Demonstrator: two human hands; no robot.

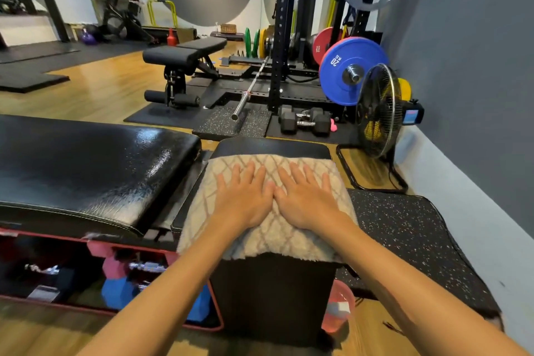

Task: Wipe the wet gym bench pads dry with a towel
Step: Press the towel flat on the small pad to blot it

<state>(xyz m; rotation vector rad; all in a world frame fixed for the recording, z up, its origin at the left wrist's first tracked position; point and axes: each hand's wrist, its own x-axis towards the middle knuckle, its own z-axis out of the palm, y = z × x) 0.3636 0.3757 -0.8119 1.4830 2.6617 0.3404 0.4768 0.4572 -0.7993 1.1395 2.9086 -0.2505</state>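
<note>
We see a beige towel (268,205) with a brown diamond pattern spread over the small black bench pad (271,146), covering nearly all of its top and hanging over the near edge; only a strip of bare pad shows along the far edge. Our left hand (244,199) and right hand (306,196) both lie flat on the towel, palms down, fingers straight and spread, gripping nothing. The two hands sit side by side near the middle of the pad, their thumbs touching or nearly touching.

To the left, across a narrow gap, is the long black bench pad (86,170), its glossy skin showing a wet sheen toward the right end. Nothing lies on that surface. Under it, near the floor, a red-framed rack (95,243) holds blue and pink dumbbells (118,292), partly blurred.

Right of the small pad lies a speckled black rubber mat (410,237), and a pink container (338,306) stands on the wooden floor by the pad's base. Beyond the far edge stand a black floor fan (378,110), a pair of black hex dumbbells (303,121), a barbell (251,89) resting with its end on a mat, a blue weight plate (349,69) marked 20 KG, and a black power rack (281,32). Another black bench (185,53) stands farther back on the wooden floor.
</note>
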